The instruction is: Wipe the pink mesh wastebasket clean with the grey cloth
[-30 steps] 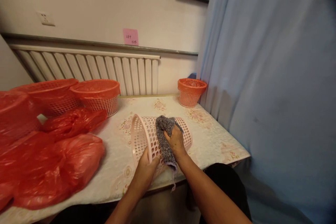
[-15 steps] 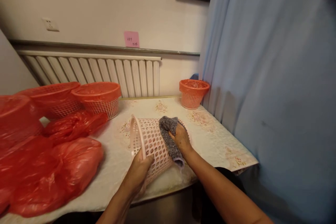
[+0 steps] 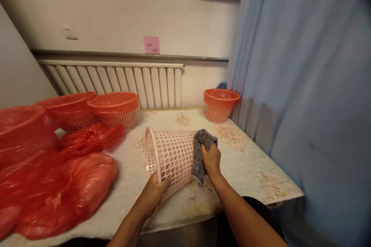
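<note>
A pale pink perforated plastic basket (image 3: 171, 154) lies on its side on the table, its open mouth facing left. My left hand (image 3: 152, 195) grips its rim at the near side, thumb on the outside wall. My right hand (image 3: 211, 160) is closed on a grey knitted cloth (image 3: 199, 150) and presses it against the basket's base end.
Red plastic bags (image 3: 58, 177) are heaped on the left of the table. Two orange baskets lined with red bags (image 3: 113, 108) stand behind them. A small orange basket (image 3: 220, 104) stands at the back right by a blue curtain (image 3: 304, 85). A radiator (image 3: 116, 83) runs along the wall.
My right hand has slid the grey cloth along the basket from its middle to the base end on the right. My left hand keeps hold of the rim. The view has shifted slightly.
</note>
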Demonstrator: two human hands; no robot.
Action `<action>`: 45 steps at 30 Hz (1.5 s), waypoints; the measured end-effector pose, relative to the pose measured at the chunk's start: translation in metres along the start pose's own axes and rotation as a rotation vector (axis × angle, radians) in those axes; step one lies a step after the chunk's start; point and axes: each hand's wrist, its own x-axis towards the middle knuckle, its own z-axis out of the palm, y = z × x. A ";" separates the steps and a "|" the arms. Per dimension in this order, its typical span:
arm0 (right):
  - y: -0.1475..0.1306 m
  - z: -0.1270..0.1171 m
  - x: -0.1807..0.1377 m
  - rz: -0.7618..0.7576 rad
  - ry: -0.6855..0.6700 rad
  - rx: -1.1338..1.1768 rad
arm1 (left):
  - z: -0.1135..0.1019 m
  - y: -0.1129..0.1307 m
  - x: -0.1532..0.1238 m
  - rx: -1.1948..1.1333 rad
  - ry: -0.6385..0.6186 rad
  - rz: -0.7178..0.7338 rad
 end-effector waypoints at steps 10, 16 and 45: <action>-0.068 -0.014 -0.084 -0.761 -0.019 0.456 | 0.005 -0.004 0.001 0.023 0.017 -0.011; -0.082 -0.013 -0.083 -0.755 0.045 0.419 | 0.003 -0.013 -0.004 0.143 0.010 0.088; -0.033 -0.016 0.003 -0.180 -0.091 0.098 | 0.025 0.003 -0.016 -0.092 0.014 0.045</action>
